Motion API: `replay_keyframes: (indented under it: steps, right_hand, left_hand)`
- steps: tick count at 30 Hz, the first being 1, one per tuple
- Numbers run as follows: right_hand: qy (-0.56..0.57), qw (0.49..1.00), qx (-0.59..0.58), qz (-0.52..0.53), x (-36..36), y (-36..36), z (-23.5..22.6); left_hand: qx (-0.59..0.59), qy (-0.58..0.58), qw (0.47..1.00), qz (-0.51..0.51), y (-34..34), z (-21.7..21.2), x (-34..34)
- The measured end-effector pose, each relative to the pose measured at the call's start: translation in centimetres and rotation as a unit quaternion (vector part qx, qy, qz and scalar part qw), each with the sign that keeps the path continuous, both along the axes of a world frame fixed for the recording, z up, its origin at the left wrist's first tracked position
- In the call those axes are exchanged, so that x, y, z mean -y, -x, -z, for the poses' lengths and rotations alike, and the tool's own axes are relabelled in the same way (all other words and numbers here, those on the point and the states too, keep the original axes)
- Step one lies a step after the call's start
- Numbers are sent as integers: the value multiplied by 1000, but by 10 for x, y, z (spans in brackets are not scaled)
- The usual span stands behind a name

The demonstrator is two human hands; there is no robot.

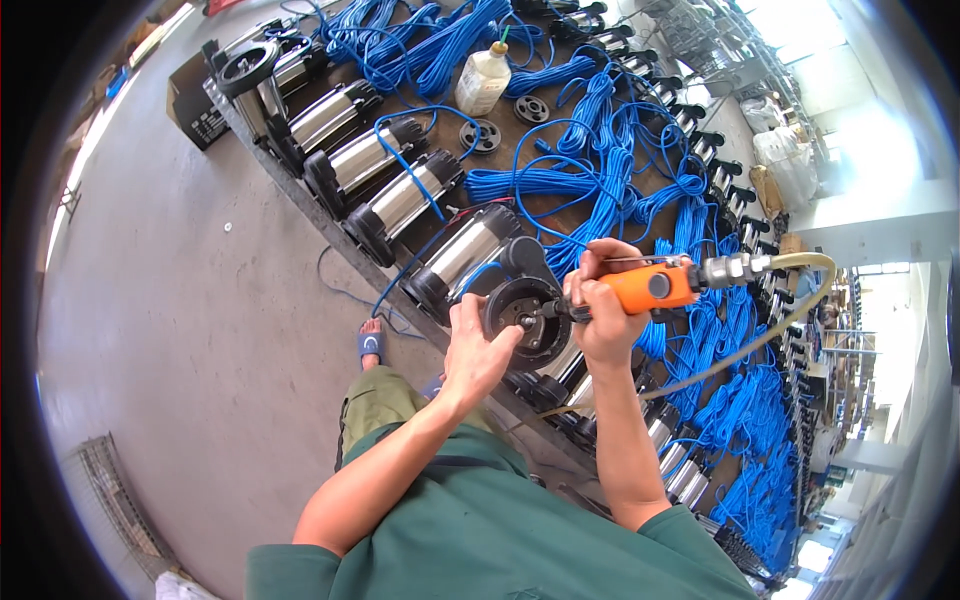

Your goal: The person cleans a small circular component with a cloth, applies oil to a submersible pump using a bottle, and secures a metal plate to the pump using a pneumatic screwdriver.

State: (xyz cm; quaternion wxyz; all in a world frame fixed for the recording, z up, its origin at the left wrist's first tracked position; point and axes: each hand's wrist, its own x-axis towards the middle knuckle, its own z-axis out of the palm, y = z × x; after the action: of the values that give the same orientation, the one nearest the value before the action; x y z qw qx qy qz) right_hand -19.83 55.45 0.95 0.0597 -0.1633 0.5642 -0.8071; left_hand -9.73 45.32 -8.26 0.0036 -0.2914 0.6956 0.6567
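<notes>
A: Nearest the lens, a green shirt (500,530) is seen, with both bare forearms rising from it toward the bench.

B: Hands noted. The left hand (478,345) is laid against the rim of a black round end cap (527,318), fingers curled and pressed on its edge. The right hand (603,300) is wrapped tight around an orange pneumatic driver (655,288), whose tip is set at the cap's centre.

A: The cap is found on the end of a steel pump body (468,255), lying on its side at the near edge of the workbench (300,190). A pale air hose (760,330) is looped from the driver's rear fitting down behind the right forearm.

B: Surface recorded: a long dark bench run diagonally, with more steel pump bodies (380,170) laid side by side along its edge and coils of blue cable (620,160) heaped across the rest. A white plastic bottle (483,78) is stood among the coils, two loose black discs (485,135) just beside it.

A: Room: a bare grey concrete floor (180,330) is spread to the left; a sandalled foot (371,343) is seen below the bench edge. Strong daylight is admitted at the far right, details there washed out.
</notes>
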Motion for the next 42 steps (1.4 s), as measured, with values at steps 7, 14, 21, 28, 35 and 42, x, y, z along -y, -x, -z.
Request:
replay_keyframes:
  steps: [7,14,21,28,35,42]
  right_hand:
    - [-43,999,-8,-12,4,-1,-2]
    - [-22,1000,-11,-9,0,7,8]
    - [-2,999,-22,45,-22,-21,-4]
    - [16,998,-54,15,-15,-33,5]
    - [5,998,-56,-6,-16,-34,10]
    - [92,963,-134,217,-78,-13,-37]
  left_hand:
    - [10,-1,1000,4,-3,-5,0]
    - [-45,0,999,-2,8,10,1]
    - [-27,-128,987,91,3,-5,21]
    - [-60,-70,989,112,-3,12,16]
    - [-51,-40,988,137,-6,11,17]
    - [-186,286,933,109,0,-40,15]
